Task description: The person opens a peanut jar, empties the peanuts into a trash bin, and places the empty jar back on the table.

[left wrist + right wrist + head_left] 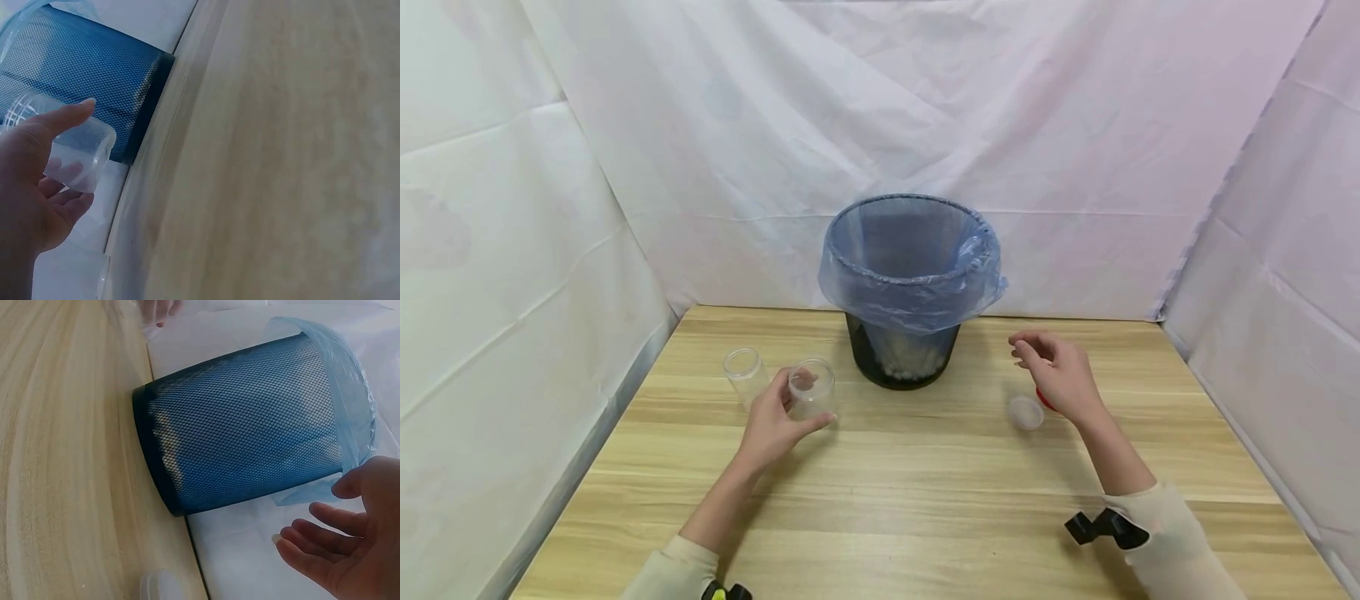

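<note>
My left hand [772,425] holds a clear jar [812,390] between its thumb and curled fingers. In the left wrist view the jar [78,147] appears tilted and without a lid, in front of the mesh bin. A second clear jar [747,379] stands just left of that hand, partly hidden by it. Over the right side of the table is my right hand [1063,371], its fingers loosely bent with nothing between them. Below it lie a translucent whitish lid [1026,413] and a red lid [1047,401], the red one mostly hidden by the hand.
A black mesh bin [902,367] lined with a blue plastic bag [910,300] stands at the table's back middle, between the hands. White cloth [925,100] hangs behind and on both sides of the wooden table [910,500].
</note>
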`<state>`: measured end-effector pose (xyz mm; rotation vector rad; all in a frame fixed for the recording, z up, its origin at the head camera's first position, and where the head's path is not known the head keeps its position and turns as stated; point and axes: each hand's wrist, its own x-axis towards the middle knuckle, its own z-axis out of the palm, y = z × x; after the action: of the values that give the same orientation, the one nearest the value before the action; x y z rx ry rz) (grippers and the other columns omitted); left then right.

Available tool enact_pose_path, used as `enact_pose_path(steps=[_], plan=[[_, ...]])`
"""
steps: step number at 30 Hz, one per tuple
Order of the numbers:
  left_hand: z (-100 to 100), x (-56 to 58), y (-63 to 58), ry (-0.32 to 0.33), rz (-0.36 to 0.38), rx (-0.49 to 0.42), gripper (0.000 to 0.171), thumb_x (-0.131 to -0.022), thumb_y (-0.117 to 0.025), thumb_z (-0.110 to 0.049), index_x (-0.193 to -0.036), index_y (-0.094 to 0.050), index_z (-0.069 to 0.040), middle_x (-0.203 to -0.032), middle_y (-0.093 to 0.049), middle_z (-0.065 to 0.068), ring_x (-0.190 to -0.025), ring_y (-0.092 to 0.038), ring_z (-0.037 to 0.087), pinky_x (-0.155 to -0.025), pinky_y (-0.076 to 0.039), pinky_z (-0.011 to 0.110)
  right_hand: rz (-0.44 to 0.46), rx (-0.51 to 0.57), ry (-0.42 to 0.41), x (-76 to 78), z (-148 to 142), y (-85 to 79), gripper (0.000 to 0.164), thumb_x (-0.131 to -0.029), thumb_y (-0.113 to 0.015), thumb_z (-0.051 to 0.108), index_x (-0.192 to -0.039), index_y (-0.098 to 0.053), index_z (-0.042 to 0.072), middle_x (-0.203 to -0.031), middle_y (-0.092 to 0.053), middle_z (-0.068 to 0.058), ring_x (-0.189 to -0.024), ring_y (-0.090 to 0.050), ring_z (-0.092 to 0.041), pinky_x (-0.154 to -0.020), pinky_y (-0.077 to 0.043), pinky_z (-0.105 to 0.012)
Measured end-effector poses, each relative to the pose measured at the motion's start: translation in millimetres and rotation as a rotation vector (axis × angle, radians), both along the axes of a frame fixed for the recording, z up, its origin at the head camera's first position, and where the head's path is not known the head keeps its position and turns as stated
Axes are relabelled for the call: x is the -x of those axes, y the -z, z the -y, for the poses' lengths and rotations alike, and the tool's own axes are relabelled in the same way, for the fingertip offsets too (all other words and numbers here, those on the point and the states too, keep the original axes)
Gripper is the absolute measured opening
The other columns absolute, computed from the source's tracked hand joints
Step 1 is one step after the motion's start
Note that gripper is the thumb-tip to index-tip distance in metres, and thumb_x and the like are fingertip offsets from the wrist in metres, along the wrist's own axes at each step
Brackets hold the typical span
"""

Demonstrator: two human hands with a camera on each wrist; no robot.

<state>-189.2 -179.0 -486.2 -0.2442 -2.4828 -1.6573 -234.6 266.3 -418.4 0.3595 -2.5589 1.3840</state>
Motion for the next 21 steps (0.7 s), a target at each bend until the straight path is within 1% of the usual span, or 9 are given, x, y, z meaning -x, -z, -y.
enact_pose_path(steps=[3, 7, 12, 16, 19, 21], plan=[[-1.4, 2.8, -0.5, -0.005, 0.009, 0.016, 0.072, -0.075, -0.100, -0.011, -0.135, -0.061, -0.005, -0.137, -0.068, 0.026, -0.136, -0.064, 0.039, -0.122, -0.044, 0.055, 0.014, -0.020, 0.008, -0.8, -1.0, 1.8, 0.034, -0.113, -0.059, 0.027, -0.128, -0.073, 0.000, -0.124, -0.077, -0.022, -0.093, -0.066, 0.016, -0.082, -0.059, -0.013], [-2.1, 6.5, 0.6, -0.013, 0.017, 0.039, 0.072, -0.076, -0.099, -0.012, -0.135, -0.060, -0.003, -0.137, -0.069, 0.025, -0.135, -0.064, 0.040, -0.121, -0.044, 0.058, 0.014, -0.040, 0.018, -0.5, -2.5, 2.7, 0.034, -0.113, -0.059, 0.029, -0.128, -0.074, 0.002, -0.123, -0.078, -0.020, -0.092, -0.066, 0.017, -0.082, -0.058, -0.013], [-1.6, 10.0, 2.2, -0.018, 0.040, 0.041, 0.072, -0.077, -0.099, -0.010, -0.135, -0.057, -0.001, -0.139, -0.067, 0.025, -0.137, -0.063, 0.041, -0.121, -0.044, 0.059, 0.001, -0.064, 0.019, 0.9, -4.2, 3.1, 0.033, -0.113, -0.059, 0.028, -0.127, -0.075, 0.003, -0.121, -0.079, -0.019, -0.093, -0.070, 0.011, -0.081, -0.058, -0.013], [-0.2, 12.2, 3.5, -0.022, 0.059, 0.042, 0.071, -0.077, -0.098, -0.009, -0.135, -0.057, -0.001, -0.139, -0.067, 0.026, -0.138, -0.062, 0.043, -0.120, -0.045, 0.061, 0.008, -0.083, 0.019, 0.9, -5.3, 3.4, 0.034, -0.113, -0.059, 0.028, -0.128, -0.075, 0.002, -0.121, -0.079, -0.018, -0.100, -0.078, -0.009, -0.081, -0.057, -0.012], [0.7, 13.9, 3.9, -0.021, 0.074, 0.054, 0.071, -0.077, -0.098, -0.010, -0.134, -0.057, -0.002, -0.140, -0.067, 0.025, -0.139, -0.061, 0.043, -0.120, -0.045, 0.061, 0.019, -0.089, 0.021, -0.9, -6.3, 2.3, 0.034, -0.113, -0.058, 0.029, -0.129, -0.075, 0.003, -0.122, -0.079, -0.018, -0.106, -0.079, -0.028, -0.082, -0.057, -0.013], [1.1, 14.9, 4.0, -0.021, 0.085, 0.065, 0.070, -0.077, -0.098, -0.011, -0.134, -0.057, -0.003, -0.140, -0.067, 0.024, -0.139, -0.061, 0.043, -0.120, -0.045, 0.061, 0.025, -0.089, 0.024, -2.3, -7.0, 1.2, 0.034, -0.113, -0.058, 0.029, -0.129, -0.075, 0.004, -0.122, -0.079, -0.018, -0.107, -0.078, -0.033, -0.081, -0.057, -0.013]])
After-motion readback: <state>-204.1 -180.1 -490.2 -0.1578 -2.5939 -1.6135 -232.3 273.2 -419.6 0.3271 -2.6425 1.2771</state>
